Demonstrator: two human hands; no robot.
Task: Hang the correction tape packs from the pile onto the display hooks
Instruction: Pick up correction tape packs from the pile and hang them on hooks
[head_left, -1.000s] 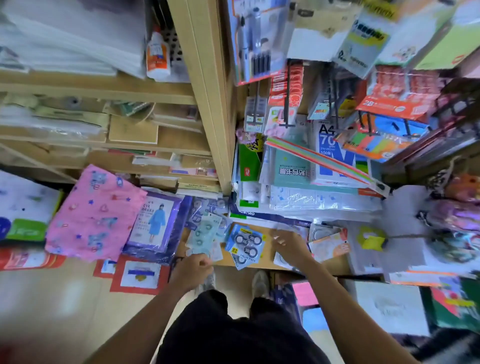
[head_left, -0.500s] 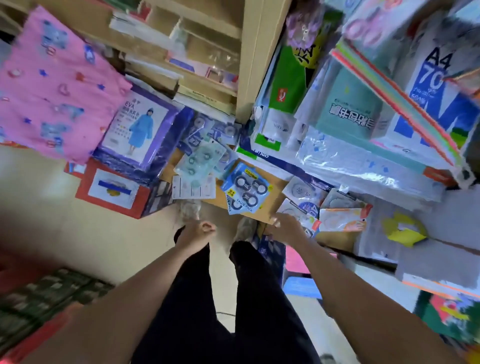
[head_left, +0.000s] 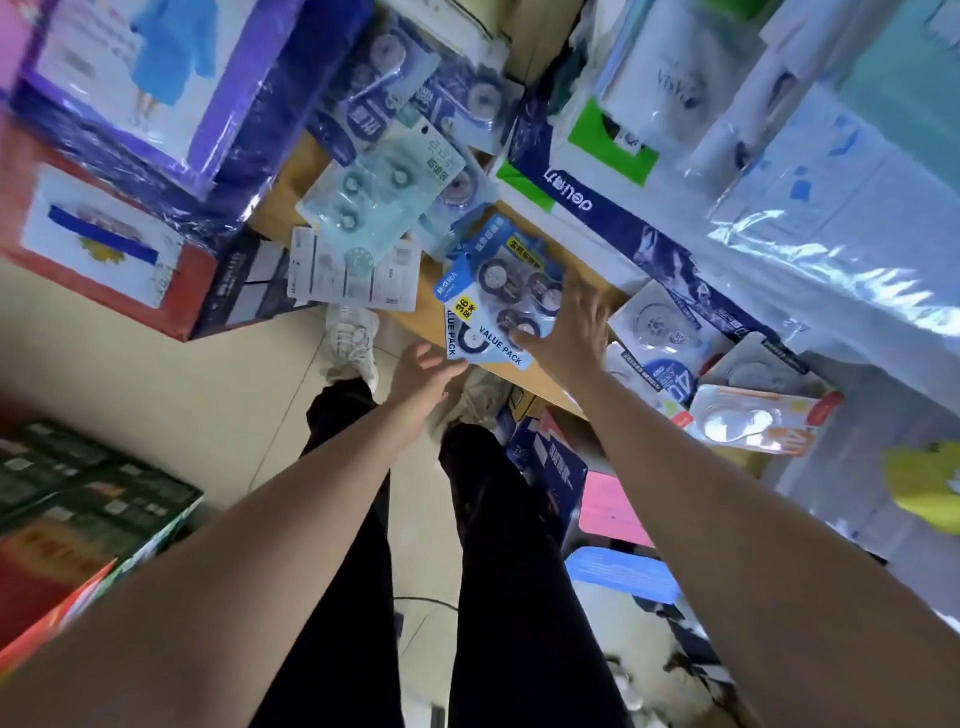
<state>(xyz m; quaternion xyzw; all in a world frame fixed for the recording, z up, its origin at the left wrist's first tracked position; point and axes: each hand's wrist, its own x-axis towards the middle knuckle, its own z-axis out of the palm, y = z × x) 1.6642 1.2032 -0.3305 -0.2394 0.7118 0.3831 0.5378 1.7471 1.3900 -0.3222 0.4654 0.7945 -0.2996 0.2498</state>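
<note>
Right hand (head_left: 566, 332) now covers blue value pack (head_left: 488, 312) beside teal pack (head_left: 379, 202)

Glossy plastic-fronted correction tape pack (head_left: 496, 312), matt wooden shelf (head_left: 283, 182) (smooth, tan), shiny crinkled film over paper reams (head_left: 841, 228)

I am seeing loose black trousers (head_left: 498, 545) running from six o'clock up to the centre. Whitish trainers are showing at their ends: the left trainer (head_left: 349, 340) toward eleven o'clock, the right trainer (head_left: 480, 397) nearer centre, partly hidden. The left arm (head_left: 260, 519) and right arm (head_left: 727, 493) are showing bare down to the left hand (head_left: 421, 379) and right hand (head_left: 566, 332).
</note>
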